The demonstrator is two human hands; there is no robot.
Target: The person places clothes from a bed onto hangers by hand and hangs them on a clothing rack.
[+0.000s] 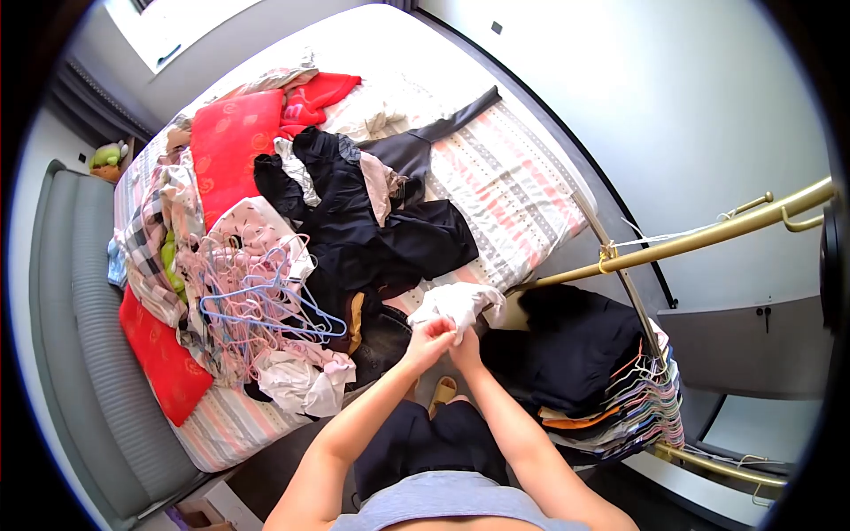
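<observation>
Head view, only one. Pinching white cloth [456, 303] with left hand [431, 343], thumb and fingers pressed together on its near edge. Gripping same cloth with right hand [466, 350] just beside, closed on it too, fingertips partly hidden, so exact hold impossible to tell. White cloth up in front, bunched, near edge of bed [531, 186], between black clothes [390, 239] on left and hung clothes [575, 345] on right. Cannot tell whether touching bed.

Main risk: dropping cloth on floor, near slipper [444, 389], from pinching only a small fold with most fabric loose beyond fingertips. Also possible: catching loose end on near tip of gold rail [691, 252], from holding so close to it. Could likewise brush hung clothes and drag one askew, owing to bulky black fabric sticking out near right arm. Possible creasing, from keeping hands side by side rather than apart, leaving middle crumpled.

Loose hangers [266, 296] at left: heaped, blue and pink, crossing each other. Likely to tangle under a quick tug, hooking neighbours and pulling clothes along. Easy to lose white cloth among pale clothes [305, 382] if set down there, given similar colour. Rail hangers [651, 407] at lower right: packed tightly, hence prone to jamming if pushed. White cord [660, 238] along rail: liable to snag hooks.
</observation>
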